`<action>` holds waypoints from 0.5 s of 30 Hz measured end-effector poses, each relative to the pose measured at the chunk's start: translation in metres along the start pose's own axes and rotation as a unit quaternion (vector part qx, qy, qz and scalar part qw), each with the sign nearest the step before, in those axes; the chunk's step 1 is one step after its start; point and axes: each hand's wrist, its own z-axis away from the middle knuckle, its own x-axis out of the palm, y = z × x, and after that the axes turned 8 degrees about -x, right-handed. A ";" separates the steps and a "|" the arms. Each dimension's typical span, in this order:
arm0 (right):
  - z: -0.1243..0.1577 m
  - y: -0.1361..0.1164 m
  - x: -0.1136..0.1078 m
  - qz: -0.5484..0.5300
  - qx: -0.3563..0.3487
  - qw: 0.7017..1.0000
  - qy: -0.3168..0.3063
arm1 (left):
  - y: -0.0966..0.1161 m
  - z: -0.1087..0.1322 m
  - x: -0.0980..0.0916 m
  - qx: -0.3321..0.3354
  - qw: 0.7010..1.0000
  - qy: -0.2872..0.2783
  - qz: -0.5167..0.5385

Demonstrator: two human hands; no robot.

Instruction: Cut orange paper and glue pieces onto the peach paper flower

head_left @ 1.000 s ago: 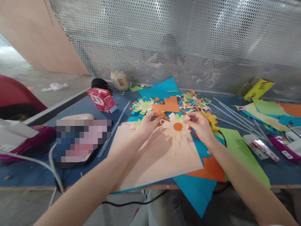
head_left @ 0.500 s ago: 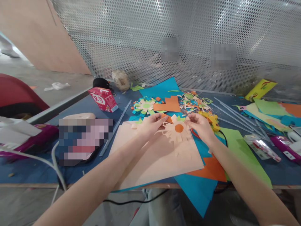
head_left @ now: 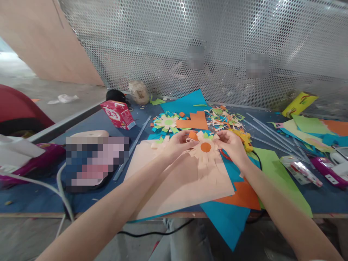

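A cream paper flower with an orange round centre and fringed petals is held upright over a cream paper sheet. My left hand pinches its left side, by a curled petal and an orange paper piece. Closed on its right edge are the fingers of my right hand. A yellow glue gun lies just beyond the right hand. Behind the left hand rests another paper flower with a green centre, beside an orange paper strip.
Paper scraps pile up behind the hands. To the left are a red box, a clear glue stick and a blurred-out flat object. Green paper, more glue sticks and a yellow box are on the right.
The left fingers have shifted slightly on the flower's left side, and a curled petal now shows beside them. The right hand has barely moved.
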 end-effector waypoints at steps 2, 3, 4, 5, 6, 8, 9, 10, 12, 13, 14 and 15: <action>0.000 0.001 0.000 -0.006 -0.002 1.000 -0.003 | 0.000 0.001 0.001 0.003 1.000 0.003 -0.018; 0.000 0.002 0.000 -0.010 -0.004 1.000 -0.006 | 0.000 0.001 0.001 0.004 1.000 0.007 -0.025; 0.000 0.003 0.000 -0.014 -0.007 1.000 -0.010 | 0.001 0.001 0.001 0.005 0.999 0.011 -0.031; 0.000 0.003 0.000 -0.019 -0.009 1.000 -0.015 | 0.001 0.001 0.001 0.004 0.999 0.014 -0.035; 0.000 0.004 0.000 -0.023 -0.010 0.999 -0.022 | 0.001 0.001 0.001 0.001 0.999 0.016 -0.037; 0.000 0.004 0.000 -0.031 -0.009 0.999 -0.032 | 0.002 0.002 0.001 -0.004 0.999 0.020 -0.041; 0.000 0.004 0.000 -0.033 -0.008 0.999 -0.035 | 0.002 0.002 0.000 -0.004 0.999 0.022 -0.043; 0.001 0.004 0.000 -0.036 -0.006 0.999 -0.038 | 0.002 0.001 0.000 -0.003 0.999 0.024 -0.047; 0.001 0.003 0.000 -0.044 -0.002 0.998 -0.049 | 0.002 0.001 0.000 0.002 0.998 0.034 -0.057; 0.002 0.003 0.000 -0.049 0.000 0.997 -0.054 | 0.001 0.000 -0.001 0.003 0.997 0.039 -0.061; 0.002 0.002 0.000 -0.053 0.003 0.997 -0.059 | 0.001 0.000 -0.001 0.003 0.997 0.043 -0.062; 0.002 0.002 0.001 -0.057 0.005 0.996 -0.062 | 0.000 -0.001 -0.001 0.002 0.997 0.045 -0.061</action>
